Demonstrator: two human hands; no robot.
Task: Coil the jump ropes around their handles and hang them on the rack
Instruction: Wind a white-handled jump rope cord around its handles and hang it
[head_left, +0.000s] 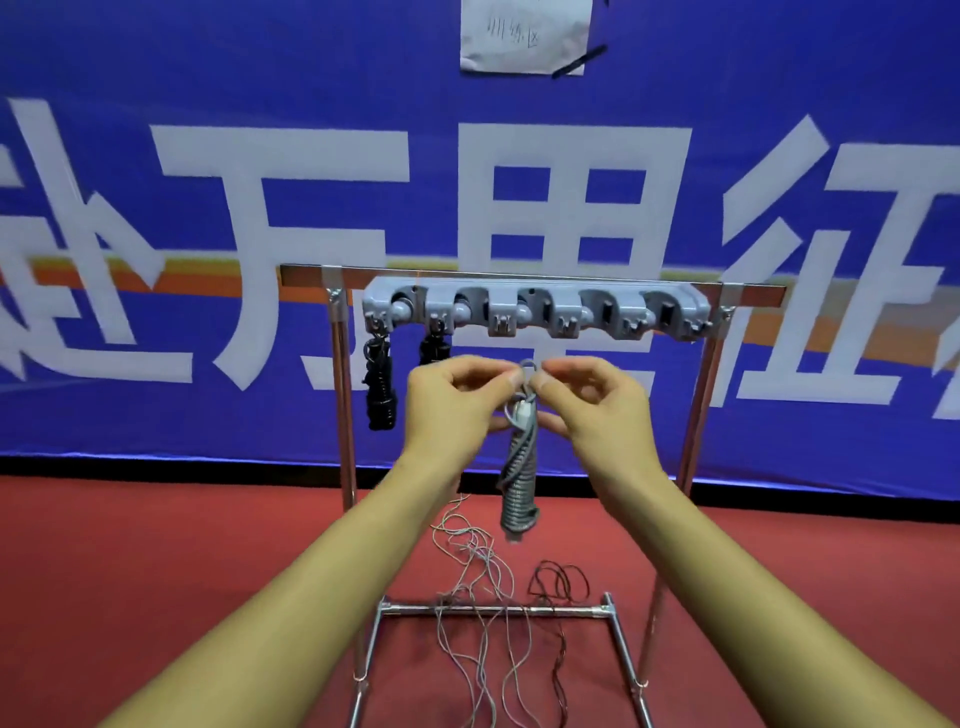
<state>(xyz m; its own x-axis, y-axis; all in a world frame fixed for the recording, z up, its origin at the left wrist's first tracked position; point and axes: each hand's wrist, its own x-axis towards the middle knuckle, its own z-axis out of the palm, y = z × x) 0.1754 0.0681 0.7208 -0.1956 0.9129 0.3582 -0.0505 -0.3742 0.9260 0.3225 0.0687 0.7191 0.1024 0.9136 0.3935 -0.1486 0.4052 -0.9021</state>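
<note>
From the head camera, both hands are up in front of the rack (524, 273), a chrome frame standing on the red floor (156, 561) before a blue banner (208, 78) with big white characters. The left hand (452, 402) has its fingers curled in, pinching the top of a grey jump rope (517, 480), and the right hand (587, 402) is pinching the same top from the other side, thumb and forefinger closed on a small loop of cord that pokes up between the two hands. The grey rope hangs straight down from that grip, its cord wound in tight turns around the handles, the bundle dangling free in the air, below the grey hook bar (535, 306) and in front of the frame. The hook bar runs along the top rail, with a row of clips and small hooks. Two black coiled ropes are on it: one (379, 387) hangs from the far left hook, the next (434, 348) from the hook just beside it, partly hidden behind the left hand. Down on the floor, loose grey cord (478, 597) lies in a tangle across the frame's lower crossbar, and a loose dark cord (558, 582) lies in loops just beside it. A white sheet of paper (524, 36) is taped to the banner at the top.
</note>
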